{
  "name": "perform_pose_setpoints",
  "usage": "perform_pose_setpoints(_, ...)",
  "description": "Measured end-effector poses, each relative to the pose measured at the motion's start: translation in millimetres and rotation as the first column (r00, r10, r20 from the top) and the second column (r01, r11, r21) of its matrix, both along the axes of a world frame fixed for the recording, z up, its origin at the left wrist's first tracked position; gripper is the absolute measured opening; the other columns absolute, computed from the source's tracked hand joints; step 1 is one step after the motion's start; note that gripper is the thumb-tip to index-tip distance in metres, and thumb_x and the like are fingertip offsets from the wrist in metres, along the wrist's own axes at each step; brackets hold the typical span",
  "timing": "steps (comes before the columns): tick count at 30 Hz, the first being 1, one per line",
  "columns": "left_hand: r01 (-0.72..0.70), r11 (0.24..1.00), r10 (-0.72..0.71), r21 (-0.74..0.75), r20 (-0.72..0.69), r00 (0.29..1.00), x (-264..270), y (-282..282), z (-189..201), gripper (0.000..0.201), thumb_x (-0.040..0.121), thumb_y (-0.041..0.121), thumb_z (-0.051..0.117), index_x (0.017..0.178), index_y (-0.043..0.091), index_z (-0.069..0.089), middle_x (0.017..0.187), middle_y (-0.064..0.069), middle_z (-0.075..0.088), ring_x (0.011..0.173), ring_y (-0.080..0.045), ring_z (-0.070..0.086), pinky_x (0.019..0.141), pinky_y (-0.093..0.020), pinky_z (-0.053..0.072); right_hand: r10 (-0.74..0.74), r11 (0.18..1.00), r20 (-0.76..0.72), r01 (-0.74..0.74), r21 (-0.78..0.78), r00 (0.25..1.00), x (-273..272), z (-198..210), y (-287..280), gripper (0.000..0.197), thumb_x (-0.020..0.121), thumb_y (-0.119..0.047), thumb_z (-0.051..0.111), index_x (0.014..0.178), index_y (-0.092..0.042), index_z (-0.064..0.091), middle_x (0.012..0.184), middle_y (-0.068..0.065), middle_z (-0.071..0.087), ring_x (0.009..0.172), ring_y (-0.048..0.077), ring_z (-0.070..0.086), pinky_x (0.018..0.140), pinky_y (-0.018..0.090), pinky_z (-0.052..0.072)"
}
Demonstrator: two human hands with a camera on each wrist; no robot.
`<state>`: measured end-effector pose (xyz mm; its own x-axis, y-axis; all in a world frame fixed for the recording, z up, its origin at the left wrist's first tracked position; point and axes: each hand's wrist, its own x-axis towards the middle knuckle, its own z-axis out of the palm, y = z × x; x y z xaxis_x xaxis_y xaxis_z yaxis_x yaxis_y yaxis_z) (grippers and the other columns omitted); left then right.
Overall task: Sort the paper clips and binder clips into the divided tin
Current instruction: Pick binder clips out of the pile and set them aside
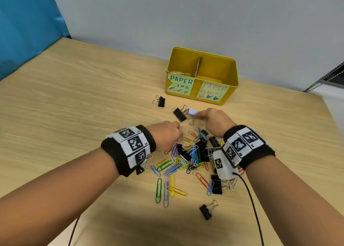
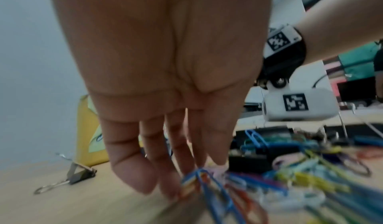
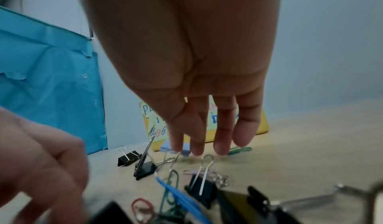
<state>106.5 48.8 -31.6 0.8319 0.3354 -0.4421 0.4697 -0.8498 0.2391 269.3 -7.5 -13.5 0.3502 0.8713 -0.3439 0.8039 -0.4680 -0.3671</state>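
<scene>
While the pile of paper clips (image 1: pixel 183 160) lies in the middle of the wooden table (image 1: pixel 74 96), mixed with black binder clips, the yellow divided tin (image 1: pixel 202 76) stands behind it, near the grey wall (image 1: pixel 186 13). The tin's long side faces the person, and a cardboard divider (image 1: pixel 198 66) runs from front to back. The left compartment has a green label "PAPER ...IPS" (image 1: pixel 180 84) and the right one a label "PAPER CLAMPS" (image 1: pixel 213 92). One thin clip lies in the left compartment.

The paper clips point in many directions; three long ones at the near edge, green, lilac and yellow, lie almost along the line from the person to the tin. Single binder clips lie apart: one (image 1: pixel 160 101) to the left in front of the tin, one (image 1: pixel 179 114) close to the right hand, one (image 1: pixel 206 211) at the near side.

A blue sheet (image 1: pixel 24 22) hangs at the left of the wall.

The left hand (image 1: pixel 165 135) reaches down to the far left edge of the pile, its fingers (image 2: pixel 186 158) together and touching coloured paper clips; whether it grips one I cannot tell. The right hand (image 1: pixel 214 120) is beyond the pile, fingers (image 3: pixel 196 139) pointing down to a small pale blue clip (image 1: pixel 192 112); its fingertips are at the wire handle, but a grip is not clear. Both wrists carry black bands with square markers.
</scene>
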Motion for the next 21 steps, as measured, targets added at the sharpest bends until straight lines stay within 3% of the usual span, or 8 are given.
perform_pose_setpoints(3, -0.066, 0.994, 0.067, -0.082, 0.005, 0.998, 1, 0, 4, 0.035, 0.090, 0.004, 0.042, 0.121, 0.011, 0.057, 0.126, -0.011, 0.056, 0.112, -0.028, 0.056, 0.095, -0.036, 0.048, -0.088, 0.993, 0.036, 0.085, 0.079, 0.995, 6, -4, 1, 0.055, 0.083, 0.013, 0.036, 0.123, -0.016, 0.061, 0.132, 0.011, 0.058, 0.123, 0.027, 0.052, 0.107, 0.036, 0.042)
perform_pose_setpoints(7, -0.082, 0.992, 0.094, -0.099, 0.119, 0.988, 10, -4, 9, 0.050, 0.089, -0.001, 0.044, 0.136, 0.017, 0.041, 0.136, -0.009, 0.042, 0.122, -0.027, 0.045, 0.101, -0.037, 0.043, -0.086, 0.993, 0.158, 0.097, -0.063, 0.984, 12, -6, -5, 0.045, 0.088, 0.001, 0.036, 0.126, -0.013, 0.057, 0.133, 0.017, 0.049, 0.123, 0.036, 0.047, 0.106, 0.043, 0.041)
perform_pose_setpoints(9, -0.054, 0.995, 0.062, -0.080, 0.101, 0.993, 18, -3, 9, 0.059, 0.088, -0.002, 0.044, 0.142, 0.019, 0.032, 0.142, -0.008, 0.034, 0.127, -0.028, 0.037, 0.107, -0.039, 0.038, -0.022, 0.991, 0.155, 0.042, -0.130, 0.988, 12, -5, -10, 0.041, 0.091, -0.003, 0.037, 0.127, -0.011, 0.056, 0.134, 0.017, 0.047, 0.123, 0.036, 0.047, 0.107, 0.039, 0.039)
perform_pose_setpoints(12, -0.047, 0.998, 0.048, -0.046, 0.036, 0.998, 25, 0, 9, 0.063, 0.088, 0.000, 0.044, 0.145, 0.020, 0.026, 0.143, -0.010, 0.033, 0.127, -0.030, 0.036, 0.106, -0.040, 0.037, 0.028, 0.992, -0.020, -0.030, -0.124, 0.999, 9, 2, -16, 0.047, 0.087, 0.006, 0.035, 0.120, -0.014, 0.062, 0.132, 0.010, 0.054, 0.122, 0.026, 0.050, 0.100, 0.028, 0.038)
perform_pose_setpoints(16, -0.038, 0.996, 0.036, -0.080, -0.019, 0.999, 29, -4, 9, 0.074, 0.088, 0.000, 0.040, 0.147, 0.035, 0.011, 0.133, -0.013, 0.034, 0.122, -0.032, 0.038, 0.102, -0.040, 0.041, -0.070, 0.996, 0.030, 0.072, -0.044, 0.997, 9, 13, -21, 0.035, 0.089, 0.002, 0.040, 0.109, -0.010, 0.066, 0.125, 0.013, 0.059, 0.115, 0.028, 0.054, 0.092, 0.028, 0.041)
perform_pose_setpoints(18, -0.023, 0.995, 0.018, -0.095, -0.048, 0.999, 29, -8, 11, 0.075, 0.087, -0.003, 0.038, 0.146, 0.038, 0.014, 0.129, -0.014, 0.034, 0.117, -0.032, 0.042, 0.098, -0.039, 0.043, -0.025, 0.988, 0.030, 0.029, -0.154, 0.999, 4, 14, -22, 0.031, 0.090, -0.003, 0.045, 0.110, -0.007, 0.067, 0.122, 0.015, 0.062, 0.113, 0.029, 0.056, 0.091, 0.029, 0.043)
perform_pose_setpoints(21, -0.008, 0.997, 0.002, -0.080, -0.071, 0.997, 21, -8, 16, 0.058, 0.090, 0.001, 0.036, 0.142, 0.026, 0.034, 0.127, -0.016, 0.042, 0.111, -0.031, 0.050, 0.093, -0.034, 0.042, 0.026, 0.987, -0.070, -0.037, -0.157, 0.997, -4, 14, -23, 0.034, 0.089, -0.001, 0.044, 0.113, -0.009, 0.067, 0.121, 0.012, 0.063, 0.113, 0.026, 0.056, 0.089, 0.027, 0.042)
